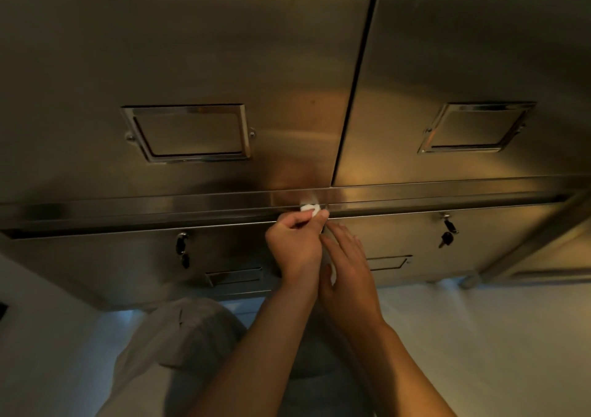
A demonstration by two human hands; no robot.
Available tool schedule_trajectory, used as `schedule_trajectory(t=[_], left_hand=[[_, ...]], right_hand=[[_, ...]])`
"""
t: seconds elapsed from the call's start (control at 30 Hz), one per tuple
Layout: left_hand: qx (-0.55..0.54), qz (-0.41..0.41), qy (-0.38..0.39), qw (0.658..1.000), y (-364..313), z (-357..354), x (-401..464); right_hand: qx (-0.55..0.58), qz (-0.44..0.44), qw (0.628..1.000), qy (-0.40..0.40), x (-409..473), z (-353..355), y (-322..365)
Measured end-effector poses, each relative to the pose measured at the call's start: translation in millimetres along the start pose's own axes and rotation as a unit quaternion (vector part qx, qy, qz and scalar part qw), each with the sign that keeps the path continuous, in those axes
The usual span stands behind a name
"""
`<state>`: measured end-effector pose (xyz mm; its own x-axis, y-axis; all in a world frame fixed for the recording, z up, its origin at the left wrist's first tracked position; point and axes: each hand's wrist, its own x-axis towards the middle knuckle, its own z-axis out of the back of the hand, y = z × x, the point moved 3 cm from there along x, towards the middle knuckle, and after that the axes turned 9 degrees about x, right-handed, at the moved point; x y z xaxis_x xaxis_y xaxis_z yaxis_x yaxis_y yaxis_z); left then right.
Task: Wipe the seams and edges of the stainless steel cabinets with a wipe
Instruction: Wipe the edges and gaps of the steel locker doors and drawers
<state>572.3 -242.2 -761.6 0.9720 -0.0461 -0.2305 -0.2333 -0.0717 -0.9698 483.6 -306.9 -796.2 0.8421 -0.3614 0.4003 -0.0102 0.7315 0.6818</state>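
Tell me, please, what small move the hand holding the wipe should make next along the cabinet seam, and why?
Probably slide the left hand sideways along the horizontal seam. It pinches the white wipe against that seam just below where the vertical seam ends, so the long stretches on either side likely remain to be wiped. The right hand rests open beside it.

Dim, warm, yellowish light. The brushed steel cabinets fall to near black toward the top corners, with a soft amber sheen around the vertical seam and a brighter glare patch on the ledge at its middle. The floor at the bottom right reads paler (cooler, too). Straight edges bow outward near the frame's sides. Detail is soft throughout, the hands slightly blurred.
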Motion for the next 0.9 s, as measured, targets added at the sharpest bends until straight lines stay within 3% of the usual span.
schedule_trajectory(t=[0.27,0.5,0.9], left_hand=[[-0.016,0.042,0.013,0.999,-8,11,2],[-0.032,0.046,-0.026,0.998,-14,48,15],[-0.046,-0.011,-0.103,0.994,-26,137,46]], right_hand=[[0.008,-0.009,1.000,-0.006,3,1,14],[-0.011,0.000,1.000,0.007,5,-9,29],[-0.064,0.070,0.987,0.126,27,-68,76]])
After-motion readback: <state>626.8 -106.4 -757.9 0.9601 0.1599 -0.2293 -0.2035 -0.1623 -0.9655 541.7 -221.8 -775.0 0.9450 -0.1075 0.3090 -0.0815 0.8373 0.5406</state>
